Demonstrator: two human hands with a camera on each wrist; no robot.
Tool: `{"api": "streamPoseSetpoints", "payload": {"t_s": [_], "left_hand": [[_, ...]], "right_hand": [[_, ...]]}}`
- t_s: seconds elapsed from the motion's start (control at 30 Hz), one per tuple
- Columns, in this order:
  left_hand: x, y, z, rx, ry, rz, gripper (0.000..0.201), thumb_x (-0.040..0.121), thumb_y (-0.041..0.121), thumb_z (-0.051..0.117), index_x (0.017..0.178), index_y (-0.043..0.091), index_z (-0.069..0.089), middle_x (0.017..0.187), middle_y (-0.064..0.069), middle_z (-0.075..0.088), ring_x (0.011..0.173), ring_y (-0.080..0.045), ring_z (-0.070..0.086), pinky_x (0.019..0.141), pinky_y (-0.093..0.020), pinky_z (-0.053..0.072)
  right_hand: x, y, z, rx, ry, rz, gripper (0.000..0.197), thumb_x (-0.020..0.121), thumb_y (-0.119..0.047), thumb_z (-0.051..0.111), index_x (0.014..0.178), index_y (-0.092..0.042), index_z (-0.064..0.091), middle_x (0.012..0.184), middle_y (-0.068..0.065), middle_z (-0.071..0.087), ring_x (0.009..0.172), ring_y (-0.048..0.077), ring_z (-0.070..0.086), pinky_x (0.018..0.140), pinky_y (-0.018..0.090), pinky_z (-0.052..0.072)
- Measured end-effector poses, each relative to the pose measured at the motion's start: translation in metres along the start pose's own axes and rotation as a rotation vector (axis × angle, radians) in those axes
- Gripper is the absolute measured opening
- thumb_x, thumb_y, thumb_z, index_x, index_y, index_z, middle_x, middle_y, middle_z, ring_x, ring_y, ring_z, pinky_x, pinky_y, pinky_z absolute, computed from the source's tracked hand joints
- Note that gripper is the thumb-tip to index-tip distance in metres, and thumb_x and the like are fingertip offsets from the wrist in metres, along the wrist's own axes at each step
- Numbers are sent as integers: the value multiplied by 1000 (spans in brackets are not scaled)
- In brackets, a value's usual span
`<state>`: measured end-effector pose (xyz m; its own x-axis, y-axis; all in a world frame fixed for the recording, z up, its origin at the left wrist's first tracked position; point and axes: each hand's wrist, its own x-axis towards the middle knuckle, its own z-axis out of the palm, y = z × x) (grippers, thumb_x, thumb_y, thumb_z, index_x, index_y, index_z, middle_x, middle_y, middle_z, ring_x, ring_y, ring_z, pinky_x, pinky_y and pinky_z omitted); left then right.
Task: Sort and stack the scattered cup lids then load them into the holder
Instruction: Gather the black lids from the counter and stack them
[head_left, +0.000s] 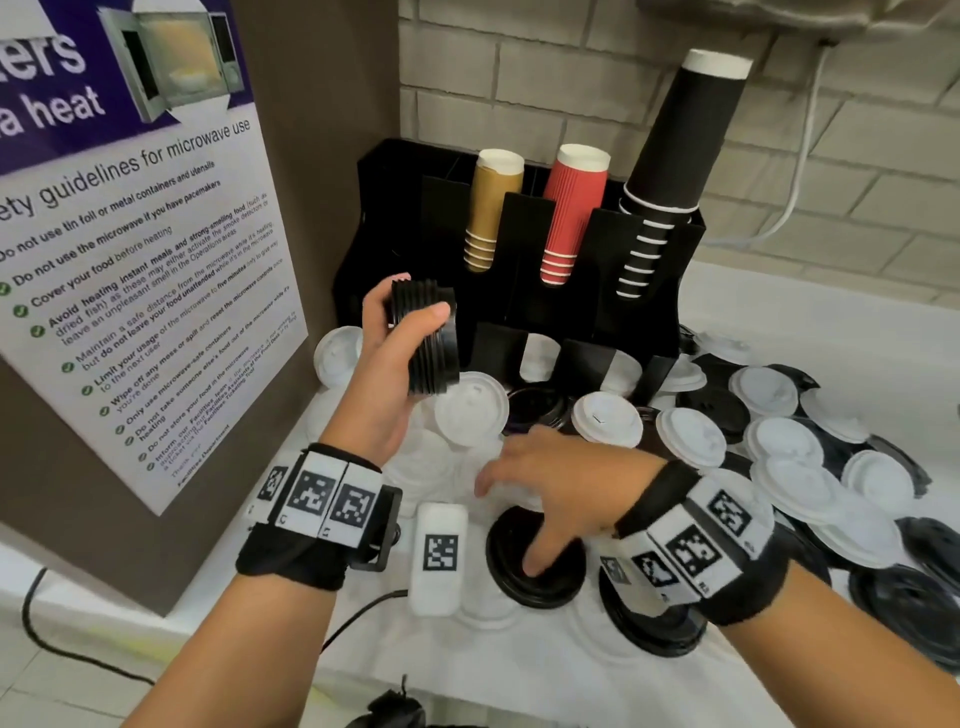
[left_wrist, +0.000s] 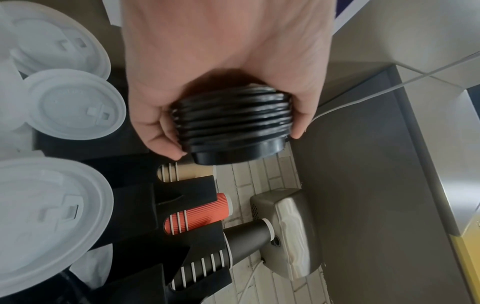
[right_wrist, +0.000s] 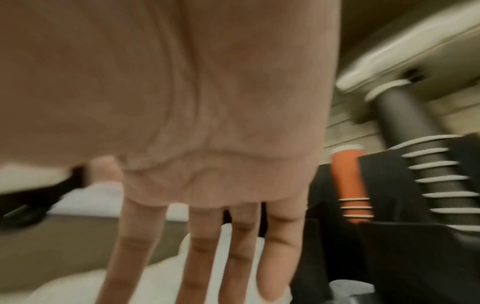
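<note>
left hand is gripping black lid stack, keeping it nested; right hand, fingers spread loose, is reaching toward a black lid for stacking.

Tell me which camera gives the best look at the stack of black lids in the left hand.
The left wrist view: the stack of black lids fills the centre, sharp, with the left hand gripping its ribbed edges. The head view shows the stack smaller, partly behind the thumb. The blurred right wrist view doesn't clearly show it.

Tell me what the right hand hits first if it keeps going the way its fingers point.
Likely the white lids lying just beyond the right hand; its fingers point at that pile, though depth is unclear.
</note>
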<state>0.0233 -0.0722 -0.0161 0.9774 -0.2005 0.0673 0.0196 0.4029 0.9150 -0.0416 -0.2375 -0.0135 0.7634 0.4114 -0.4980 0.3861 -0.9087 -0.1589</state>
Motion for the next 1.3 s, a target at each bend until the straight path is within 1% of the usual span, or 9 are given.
{"api": "streamPoseSetpoints", "payload": {"t_s": [0.1, 0.23, 0.5, 0.6, 0.77, 0.9, 1.1, 1.2, 1.3], "left_hand": [[-2, 0, -2, 10, -15, 6, 47, 75, 35, 61, 120, 39, 48, 104, 6, 59, 84, -10, 61, 65, -30, 53], [-3, -1, -6, 20, -26, -6, 35, 74, 35, 63, 107, 42, 54, 94, 10, 61, 76, -6, 64, 64, -32, 54], [-2, -2, -9, 4, 22, -13, 38, 75, 36, 63, 112, 37, 52, 100, 6, 60, 82, -11, 61, 65, -30, 51], [-1, -1, -8, 19, 28, 5, 41, 76, 36, 63, 114, 36, 51, 97, 8, 60, 78, -7, 62, 64, -28, 52], [2, 5, -6, 54, 40, 41, 42, 75, 34, 65, 115, 37, 52, 91, 12, 62, 77, -5, 62, 59, -27, 51], [2, 8, -4, 29, 11, 31, 47, 75, 32, 65, 120, 37, 55, 102, 4, 62, 81, -7, 63, 58, -27, 52], [-4, 1, 4, 39, -195, -102, 57, 64, 44, 71, 119, 39, 58, 112, 2, 65, 95, -16, 67, 70, -36, 55], [-5, -1, 7, 25, -240, -134, 60, 63, 44, 71, 121, 38, 57, 126, -6, 61, 106, -26, 65, 78, -45, 54], [-5, -2, 10, -8, -231, -126, 57, 68, 41, 71, 123, 37, 57, 122, -5, 62, 102, -24, 66, 66, -36, 56]], "right_hand": [[-2, -9, 18, -302, -39, -59, 92, 59, -36, 84, 136, -38, 33, 124, -1, 41, 114, 24, 32, 83, 38, 27], [-6, -11, 37, -569, -1, -58, 97, 63, -21, 82, 141, -29, 24, 141, 8, 30, 132, 33, 21, 105, 54, 18], [1, -9, 31, -483, 107, -171, 88, 65, -31, 78, 138, -26, 28, 127, 2, 44, 119, 26, 33, 93, 49, 26], [7, -8, 22, -304, 166, -177, 80, 65, -36, 75, 134, -29, 34, 121, -3, 48, 115, 21, 37, 89, 44, 27], [4, 12, -16, 255, 370, -153, 76, 70, -35, 78, 133, -32, 36, 120, -9, 48, 114, 10, 41, 99, 37, 34], [-7, 29, -34, 628, 611, -189, 71, 75, -16, 78, 132, -34, 40, 110, -9, 50, 95, -6, 54, 80, 11, 46], [-2, 20, -28, 1043, 742, -271, 67, 75, -13, 67, 129, -45, 42, 116, 4, 54, 100, 12, 62, 88, 37, 55], [2, 18, -26, 1061, 755, -290, 68, 73, -6, 65, 127, -42, 45, 120, 6, 52, 103, 13, 60, 86, 36, 54], [3, 17, -25, 1054, 756, -301, 69, 72, -4, 65, 127, -39, 44, 121, 3, 51, 107, 16, 60, 84, 34, 55]]}}
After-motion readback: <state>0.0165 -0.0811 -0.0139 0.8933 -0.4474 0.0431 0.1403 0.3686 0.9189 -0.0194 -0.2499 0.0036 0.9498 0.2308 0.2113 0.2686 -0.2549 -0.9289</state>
